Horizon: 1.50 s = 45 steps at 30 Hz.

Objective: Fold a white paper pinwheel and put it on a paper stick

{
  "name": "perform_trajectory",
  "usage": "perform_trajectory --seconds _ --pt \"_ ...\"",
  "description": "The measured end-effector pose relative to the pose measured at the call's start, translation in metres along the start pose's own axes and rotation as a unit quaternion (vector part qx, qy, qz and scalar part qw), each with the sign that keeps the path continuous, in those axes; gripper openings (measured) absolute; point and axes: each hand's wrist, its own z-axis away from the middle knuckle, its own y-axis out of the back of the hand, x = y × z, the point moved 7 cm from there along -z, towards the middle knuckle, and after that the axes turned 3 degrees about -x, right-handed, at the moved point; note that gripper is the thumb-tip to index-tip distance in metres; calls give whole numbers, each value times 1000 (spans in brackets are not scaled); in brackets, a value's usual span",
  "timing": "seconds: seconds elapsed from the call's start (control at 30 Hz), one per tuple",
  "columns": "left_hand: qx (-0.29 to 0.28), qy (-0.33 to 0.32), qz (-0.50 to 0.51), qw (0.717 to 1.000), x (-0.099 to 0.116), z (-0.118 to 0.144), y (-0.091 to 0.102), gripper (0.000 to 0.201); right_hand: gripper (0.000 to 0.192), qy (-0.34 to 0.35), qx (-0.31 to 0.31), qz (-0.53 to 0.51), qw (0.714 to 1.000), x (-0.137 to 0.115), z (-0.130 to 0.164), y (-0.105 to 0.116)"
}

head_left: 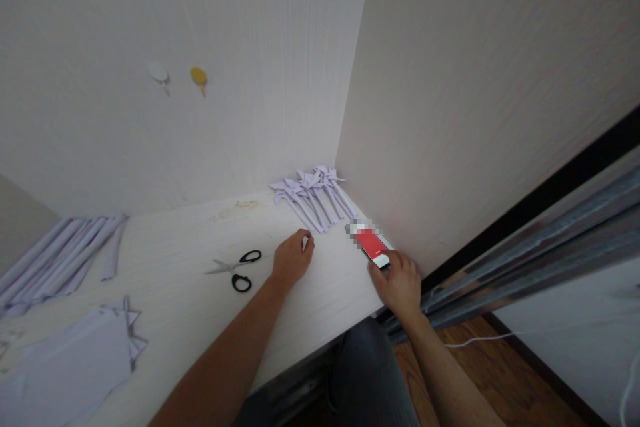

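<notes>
A smartphone [373,244] with a red and white screen lies at the right edge of the desk, beside the side wall. My right hand [403,283] grips its near end, thumb on one side and fingers on the other. Loosely curled, my left hand [293,259] rests on the desk to the left of the phone; I see nothing in its fingers. Just beyond it, several white paper pinwheels [313,193] with rolled paper sticks lie in the corner. Black-handled scissors [233,268] lie with their blades slightly apart, left of my left hand.
Several rolled paper tubes [75,257] lie at the far left of the white desk [200,333]. Nearer to me is a stack of white paper sheets [75,367]. A white hook [159,73] and a yellow hook [199,77] are on the back wall. A metal frame [540,233] runs along the right.
</notes>
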Motion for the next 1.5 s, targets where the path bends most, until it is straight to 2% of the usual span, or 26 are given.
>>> perform_trajectory --seconds 1.5 --pt "-3 -3 -7 1000 1 1 1 21 39 13 12 -5 1000 0 1 -1"
